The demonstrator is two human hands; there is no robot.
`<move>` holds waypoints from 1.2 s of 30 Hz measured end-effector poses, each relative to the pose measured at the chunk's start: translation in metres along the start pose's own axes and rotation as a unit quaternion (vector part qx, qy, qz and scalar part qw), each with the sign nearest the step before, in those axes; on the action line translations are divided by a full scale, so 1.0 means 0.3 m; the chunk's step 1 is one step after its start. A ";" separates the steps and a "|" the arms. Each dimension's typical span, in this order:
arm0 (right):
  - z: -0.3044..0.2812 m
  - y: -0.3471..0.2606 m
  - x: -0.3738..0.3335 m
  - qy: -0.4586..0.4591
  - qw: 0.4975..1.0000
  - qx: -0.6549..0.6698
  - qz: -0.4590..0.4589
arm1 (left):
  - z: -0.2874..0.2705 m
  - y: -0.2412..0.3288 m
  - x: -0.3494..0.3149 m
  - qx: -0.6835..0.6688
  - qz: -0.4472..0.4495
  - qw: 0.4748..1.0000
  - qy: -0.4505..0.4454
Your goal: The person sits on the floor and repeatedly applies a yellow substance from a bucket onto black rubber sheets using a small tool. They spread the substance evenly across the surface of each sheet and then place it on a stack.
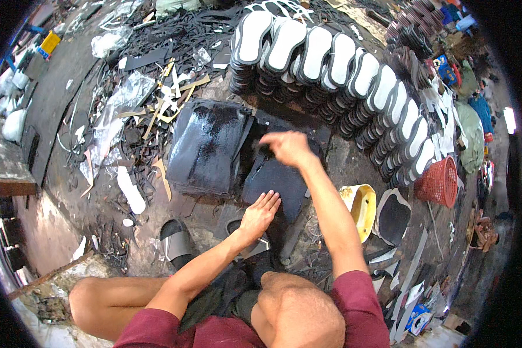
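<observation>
My left hand [261, 216] lies flat, fingers stretched, on the near edge of a dark rubber-like sheet [275, 180]. Over the far part of that sheet, my right hand [286, 148] is closed with its knuckles toward the left. Something small and dark shows under its fingers, too blurred to name. Just left of it lies a stack of black sheets [206, 153]; the top one has a wet, shiny coating across its upper part. A cut-open white container [358, 211] with a yellow inside stands to the right of my right forearm.
Tall stacks of sole-shaped pieces [316, 55] with white tops curve round the far right. Beside them stands a red basket [437, 182]. Black scraps [174, 37] and clear plastic [119, 104] litter the far left. A dark-lined open container [393, 217] is at right.
</observation>
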State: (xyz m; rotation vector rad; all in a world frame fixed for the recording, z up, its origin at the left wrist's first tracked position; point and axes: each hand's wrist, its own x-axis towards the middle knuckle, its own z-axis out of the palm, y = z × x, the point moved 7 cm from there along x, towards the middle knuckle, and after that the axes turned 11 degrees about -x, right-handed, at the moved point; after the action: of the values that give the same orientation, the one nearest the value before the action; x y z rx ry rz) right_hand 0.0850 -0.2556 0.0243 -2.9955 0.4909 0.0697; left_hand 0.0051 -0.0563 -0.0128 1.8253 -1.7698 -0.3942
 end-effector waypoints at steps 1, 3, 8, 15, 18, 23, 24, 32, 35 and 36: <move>0.038 -0.112 -0.036 0.016 0.994 0.026 -0.103 | 0.008 -0.016 -0.004 -0.018 -0.031 0.999 -0.023; 0.123 -0.316 -0.140 -0.089 0.968 0.039 -0.231 | 0.030 -0.030 0.004 -0.052 -0.096 0.992 -0.059; -0.093 0.010 -0.108 0.056 0.996 0.060 0.037 | 0.028 0.012 0.038 0.056 -0.005 0.997 -0.045; 0.002 -0.018 -0.147 0.023 0.998 -0.016 0.049 | 0.038 -0.015 0.053 0.049 -0.013 0.998 -0.031; 0.080 -0.180 -0.299 0.069 0.997 0.016 -0.025 | 0.093 0.131 -0.011 -0.075 0.002 0.997 -0.024; 0.035 -0.452 -0.450 0.087 0.991 -0.011 -0.105 | 0.368 0.250 -0.153 -0.128 -0.042 0.963 -0.235; 0.073 -0.424 -0.481 -0.027 0.997 0.042 -0.063 | 0.318 0.314 -0.129 -0.095 0.051 0.981 -0.163; -0.447 0.179 -0.410 0.273 0.899 0.294 0.174 | 0.082 0.055 0.107 -0.055 -0.065 0.994 -0.075; -0.264 0.366 -0.332 0.234 0.943 0.153 0.183 | 0.092 0.088 0.072 -0.046 -0.060 0.997 -0.011; -0.229 0.279 -0.275 0.163 0.958 0.160 0.175 | 0.098 0.056 0.035 -0.038 -0.060 0.997 -0.003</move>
State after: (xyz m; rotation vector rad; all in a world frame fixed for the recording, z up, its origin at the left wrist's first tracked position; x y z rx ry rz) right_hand -0.0181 -0.3160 0.0895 -2.5762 0.9601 -0.4393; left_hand -0.0247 -0.0716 -0.0248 1.8832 -1.6302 -0.5069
